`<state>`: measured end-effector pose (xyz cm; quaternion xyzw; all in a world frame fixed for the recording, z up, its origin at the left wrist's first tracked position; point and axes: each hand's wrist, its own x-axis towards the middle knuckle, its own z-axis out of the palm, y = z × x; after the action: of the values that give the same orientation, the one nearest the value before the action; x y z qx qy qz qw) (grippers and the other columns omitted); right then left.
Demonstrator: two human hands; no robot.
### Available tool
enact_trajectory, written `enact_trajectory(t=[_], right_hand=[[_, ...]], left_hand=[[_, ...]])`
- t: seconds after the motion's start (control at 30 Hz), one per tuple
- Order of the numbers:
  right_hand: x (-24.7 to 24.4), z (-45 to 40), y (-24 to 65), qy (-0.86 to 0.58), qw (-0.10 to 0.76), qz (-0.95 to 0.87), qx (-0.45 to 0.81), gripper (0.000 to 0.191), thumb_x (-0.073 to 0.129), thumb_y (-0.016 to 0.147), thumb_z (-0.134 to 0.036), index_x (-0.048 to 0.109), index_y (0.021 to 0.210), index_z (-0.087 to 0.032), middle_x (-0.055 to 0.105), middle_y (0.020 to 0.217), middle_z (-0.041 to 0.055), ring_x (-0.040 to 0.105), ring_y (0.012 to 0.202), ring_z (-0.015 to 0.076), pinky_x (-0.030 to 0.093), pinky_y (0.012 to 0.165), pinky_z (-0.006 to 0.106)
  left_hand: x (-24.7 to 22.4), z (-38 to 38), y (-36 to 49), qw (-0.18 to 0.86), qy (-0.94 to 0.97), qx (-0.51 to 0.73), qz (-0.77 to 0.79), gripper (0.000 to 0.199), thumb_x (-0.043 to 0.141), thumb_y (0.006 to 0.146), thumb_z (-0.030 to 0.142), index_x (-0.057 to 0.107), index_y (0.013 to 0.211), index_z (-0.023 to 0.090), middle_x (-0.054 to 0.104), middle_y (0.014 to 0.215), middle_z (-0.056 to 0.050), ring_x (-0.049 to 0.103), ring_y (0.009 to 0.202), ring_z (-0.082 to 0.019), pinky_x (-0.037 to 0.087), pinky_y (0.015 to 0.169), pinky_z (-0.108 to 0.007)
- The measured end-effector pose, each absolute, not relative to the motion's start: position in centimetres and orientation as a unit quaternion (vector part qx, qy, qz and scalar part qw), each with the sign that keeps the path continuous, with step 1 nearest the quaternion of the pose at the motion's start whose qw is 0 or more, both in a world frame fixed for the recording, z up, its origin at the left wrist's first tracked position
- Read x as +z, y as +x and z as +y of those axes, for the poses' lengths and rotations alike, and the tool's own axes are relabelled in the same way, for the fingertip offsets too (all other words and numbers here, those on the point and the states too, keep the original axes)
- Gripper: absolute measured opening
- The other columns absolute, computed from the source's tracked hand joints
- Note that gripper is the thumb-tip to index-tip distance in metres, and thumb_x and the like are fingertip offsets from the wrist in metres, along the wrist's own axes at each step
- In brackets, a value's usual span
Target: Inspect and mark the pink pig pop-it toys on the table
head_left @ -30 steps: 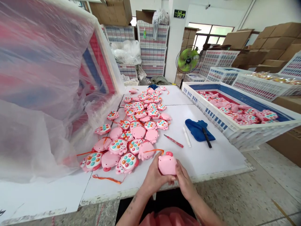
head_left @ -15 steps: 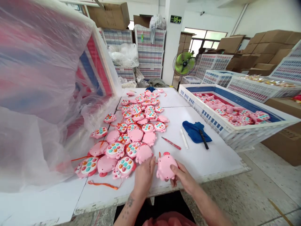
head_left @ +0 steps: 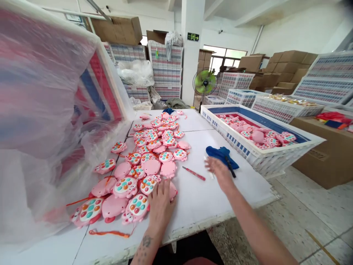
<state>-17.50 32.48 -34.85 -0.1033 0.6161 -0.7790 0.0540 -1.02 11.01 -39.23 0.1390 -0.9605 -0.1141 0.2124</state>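
Note:
My left hand (head_left: 161, 204) lies over a pink animal-shaped toy (head_left: 173, 190), fingers stretched out across it and partly hiding it. Around that hand, several similar toys are spread in a heap; some show a white face with coloured bumps (head_left: 138, 204), others a plain pink back (head_left: 114, 207). My right hand (head_left: 219, 172) is out over the table, empty, with its fingers apart and blurred. Beneath its fingers a white pen (head_left: 212, 176) is mostly hidden. Close by are a blue cloth (head_left: 217, 151) with a black pen (head_left: 230, 166) on it, and a red pen-like tool (head_left: 193, 173).
To the right, a white crate (head_left: 261, 152) holds many pink toys. Plastic sheeting (head_left: 41, 147) drapes a striped crate on the left. An orange strap (head_left: 109, 233) lies near the front edge. Behind stand a green fan (head_left: 205, 82) and stacked crates (head_left: 167, 76).
The pink toy has left my right hand, which has moved forward and opened over the pens. My left hand has moved onto a toy at the heap's edge. The view has shifted right.

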Motion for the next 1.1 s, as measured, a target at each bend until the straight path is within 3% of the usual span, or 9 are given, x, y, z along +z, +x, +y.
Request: enact_trajectory(t=[0.1, 0.17, 0.27, 0.37, 0.47, 0.67, 0.93, 1.0, 1.1], right_hand=[[-38.2, 28.7, -11.0, -0.149, 0.169, 0.636, -0.739, 0.048, 0.064, 0.080, -0.053, 0.068, 0.107, -0.014, 0.071, 0.102, 0.0145, 0.067, 0.078, 0.0231, 0.052, 0.065, 0.034], [-39.4, 27.2, -8.0, -0.191, 0.205, 0.645, -0.711, 0.048, 0.057, 0.086, -0.054, 0.064, 0.118, -0.018, 0.066, 0.117, 0.0133, 0.065, 0.097, 0.0254, 0.053, 0.080, 0.039], [-40.1, 26.3, -6.2, -0.227, 0.206, 0.640, -0.705, 0.052, 0.057, 0.088, -0.048, 0.051, 0.133, -0.023, 0.060, 0.127, 0.0096, 0.058, 0.112, 0.0243, 0.047, 0.096, 0.039], [-40.6, 26.4, -6.5, -0.186, 0.230, 0.605, -0.739, 0.059, 0.058, 0.088, -0.046, 0.040, 0.139, -0.024, 0.065, 0.113, 0.0087, 0.064, 0.095, 0.0231, 0.053, 0.082, 0.037], [-41.3, 26.8, -7.1, -0.127, 0.213, 0.571, -0.783, 0.057, 0.060, 0.086, -0.046, 0.043, 0.137, -0.025, 0.062, 0.123, 0.0083, 0.061, 0.103, 0.0240, 0.052, 0.084, 0.037], [-41.7, 27.2, -6.9, -0.135, 0.209, 0.529, -0.811, 0.057, 0.062, 0.086, -0.042, 0.042, 0.136, -0.027, 0.052, 0.139, 0.0076, 0.054, 0.119, 0.0261, 0.045, 0.099, 0.042], [-40.7, 27.5, -6.7, -0.167, 0.197, 0.567, -0.782, 0.068, 0.069, 0.079, -0.042, 0.039, 0.139, -0.027, 0.050, 0.140, 0.0075, 0.051, 0.123, 0.0269, 0.042, 0.104, 0.043], [-40.5, 28.1, -6.6, -0.135, 0.191, 0.606, -0.760, 0.071, 0.076, 0.071, -0.042, 0.047, 0.133, -0.025, 0.054, 0.136, 0.0077, 0.052, 0.122, 0.0293, 0.043, 0.103, 0.044], [-39.9, 27.9, -5.4, -0.071, 0.239, 0.632, -0.734, 0.055, 0.078, 0.068, -0.047, 0.061, 0.116, -0.026, 0.065, 0.117, 0.0066, 0.059, 0.110, 0.0305, 0.052, 0.091, 0.042]], left_hand=[[-39.5, 11.8, -0.4, 0.240, 0.135, -0.257, -0.926, 0.063, 0.060, 0.079, 0.027, 0.040, 0.138, 0.017, 0.051, 0.136, -0.016, 0.046, 0.125, -0.033, 0.037, 0.103, -0.051], [-40.0, 12.3, 0.0, 0.264, 0.131, -0.321, -0.900, 0.069, 0.064, 0.078, 0.033, 0.037, 0.139, 0.019, 0.048, 0.138, -0.016, 0.045, 0.127, -0.033, 0.037, 0.104, -0.050], [-40.7, 12.9, 0.6, 0.254, 0.089, -0.375, -0.887, 0.074, 0.067, 0.079, 0.035, 0.032, 0.142, 0.023, 0.043, 0.143, -0.014, 0.039, 0.132, -0.032, 0.034, 0.108, -0.050], [-40.7, 13.0, 1.0, 0.234, 0.063, -0.396, -0.886, 0.082, 0.069, 0.079, 0.035, 0.022, 0.146, 0.027, 0.034, 0.149, -0.012, 0.033, 0.137, -0.029, 0.032, 0.111, -0.048], [-40.4, 13.0, 1.0, 0.241, 0.076, -0.383, -0.889, 0.090, 0.072, 0.077, 0.038, 0.016, 0.147, 0.028, 0.028, 0.152, -0.012, 0.029, 0.139, -0.030, 0.031, 0.111, -0.050], [-39.9, 12.7, 1.3, 0.162, 0.131, -0.392, -0.896, 0.092, 0.066, 0.077, 0.053, 0.018, 0.148, 0.019, 0.055, 0.126, -0.015, 0.051, 0.115, -0.032, 0.036, 0.101, -0.053], [-39.2, 13.3, 0.9, 0.124, 0.108, -0.410, -0.897, 0.083, 0.065, 0.078, 0.054, 0.032, 0.144, 0.017, 0.058, 0.128, -0.015, 0.053, 0.108, -0.030, 0.039, 0.097, -0.048], [-39.1, 13.2, 2.0, 0.126, 0.074, -0.401, -0.904, 0.079, 0.065, 0.079, 0.053, 0.034, 0.143, 0.017, 0.062, 0.122, -0.014, 0.056, 0.103, -0.029, 0.042, 0.092, -0.047], [-39.5, 12.3, 5.7, 0.184, 0.029, -0.327, -0.927, 0.064, 0.060, 0.083, 0.051, 0.043, 0.136, 0.019, 0.067, 0.106, -0.012, 0.059, 0.093, -0.028, 0.046, 0.084, -0.045]])
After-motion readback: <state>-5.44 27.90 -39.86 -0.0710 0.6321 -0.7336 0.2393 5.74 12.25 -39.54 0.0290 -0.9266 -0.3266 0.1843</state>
